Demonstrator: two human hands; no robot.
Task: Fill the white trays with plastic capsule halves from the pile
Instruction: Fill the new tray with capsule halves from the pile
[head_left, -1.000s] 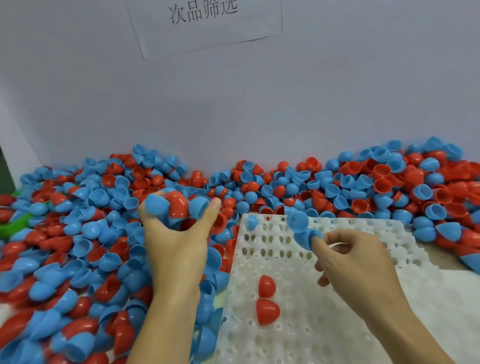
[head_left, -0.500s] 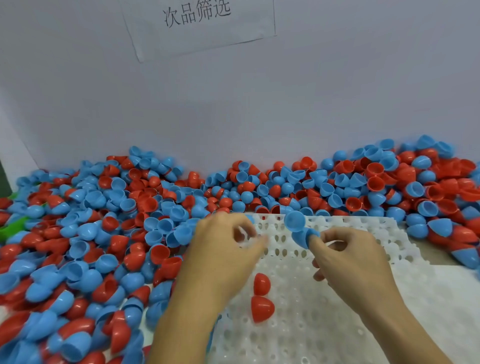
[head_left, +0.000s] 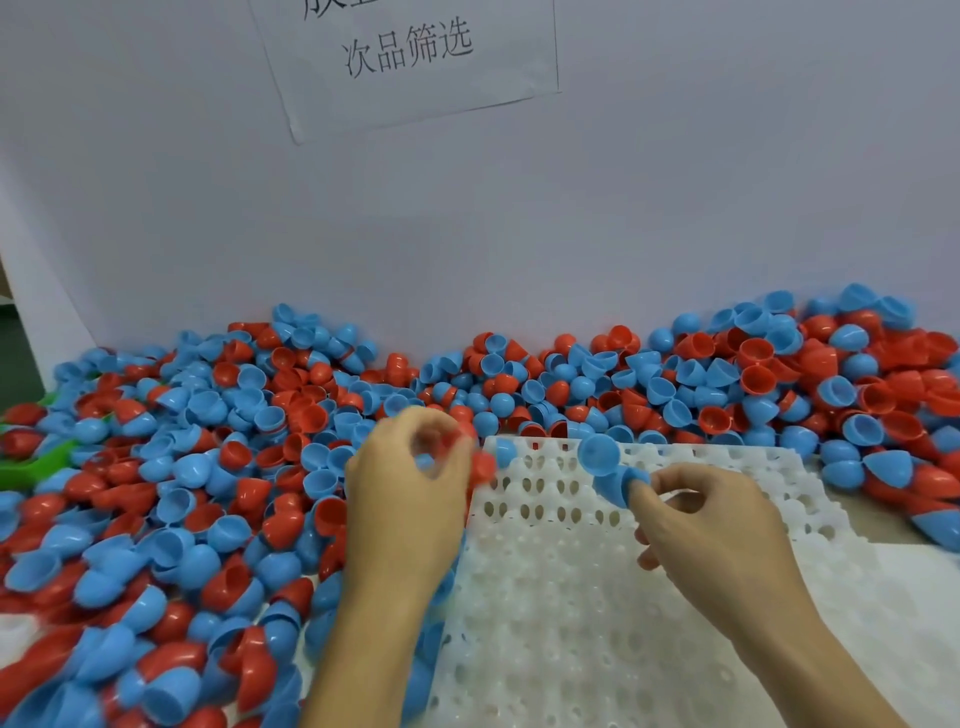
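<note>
A big pile of red and blue capsule halves (head_left: 218, 467) covers the table to the left and along the wall. The white tray (head_left: 571, 597) with rows of sockets lies at the lower right, and its visible sockets hold nothing. My left hand (head_left: 410, 499) hovers at the tray's far left corner, fingers curled round blurred red capsule halves (head_left: 480, 465), with a bit of blue in the palm. My right hand (head_left: 711, 525) is over the tray's far part and pinches stacked blue capsule halves (head_left: 605, 465) at its fingertips.
A white wall rises right behind the pile, with a paper sign (head_left: 410, 57) taped to it. A green object (head_left: 36, 467) sticks out of the pile at the far left. More halves (head_left: 857, 395) are heaped beyond the tray's far right corner.
My left hand came from the pile to the tray's corner. The two red halves that lay on the tray are gone from it. My right hand has barely moved.
</note>
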